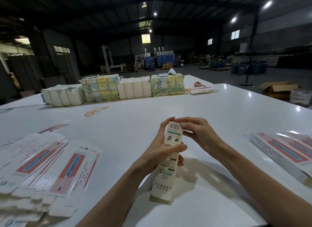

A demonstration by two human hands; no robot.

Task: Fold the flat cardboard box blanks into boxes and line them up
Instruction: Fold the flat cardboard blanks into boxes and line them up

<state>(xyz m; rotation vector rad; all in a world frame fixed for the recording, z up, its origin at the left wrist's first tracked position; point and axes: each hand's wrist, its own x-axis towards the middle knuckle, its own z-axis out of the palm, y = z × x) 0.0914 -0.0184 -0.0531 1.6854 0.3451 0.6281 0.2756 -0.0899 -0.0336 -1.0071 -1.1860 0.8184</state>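
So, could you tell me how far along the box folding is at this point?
Done: several folded boxes lie in a row on the right. In hand: the left hand grips one box while the right hand pinches its top end. Left: a pile of flat blanks on the left, and wrapped bundles at the far side.

Rubber bands (96, 111), tape measure (197, 84), open carton (278, 90), blue drums (249, 68) bkgd
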